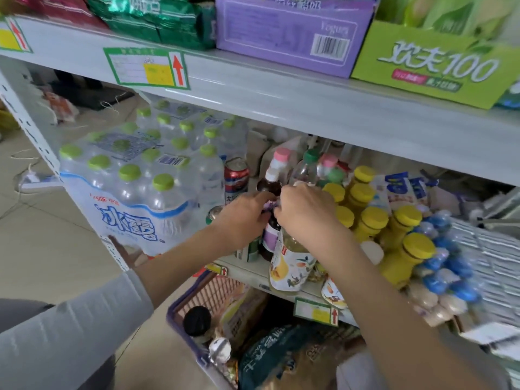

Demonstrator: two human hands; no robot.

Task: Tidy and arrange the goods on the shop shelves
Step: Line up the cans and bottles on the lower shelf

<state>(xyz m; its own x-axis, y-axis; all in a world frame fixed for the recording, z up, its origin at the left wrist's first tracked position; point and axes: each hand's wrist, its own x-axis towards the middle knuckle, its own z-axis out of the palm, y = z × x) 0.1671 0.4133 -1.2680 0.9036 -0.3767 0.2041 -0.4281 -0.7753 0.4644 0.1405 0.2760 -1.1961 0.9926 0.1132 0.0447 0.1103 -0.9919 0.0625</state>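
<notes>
The person is reaching with both hands to the lower shelf [247, 273], in the middle of the scene. The left hand [244, 219] is holding a dark bottle [270, 184] with a white cap and a purple label, and its fingers are curling round the bottle's upper part. The right hand [307, 213] is meeting it from the right; its fingers are bent narrow and touching the same purple label, but I cannot tell if they are really gripping it. The dark bottle is standing upright near the front edge of this shelf. Just beside it on the right a pale bottle [291, 264] with a flowery label is standing, partly under the right wrist. A wrapped water pack [132, 192] with green caps is filling the left end of the shelf, and a red can [236, 175] is standing between this pack and the dark bottle. To the right, yellow-capped bottles [371, 220] are crowding together, and further right a blue-capped pack [450, 266] is lying. On the upper shelf [281, 102] a purple box [292, 35] and a green box [436, 66] are sitting side by side. Below, near the person, a basket [176, 311] with goods is standing on the floor.
</notes>
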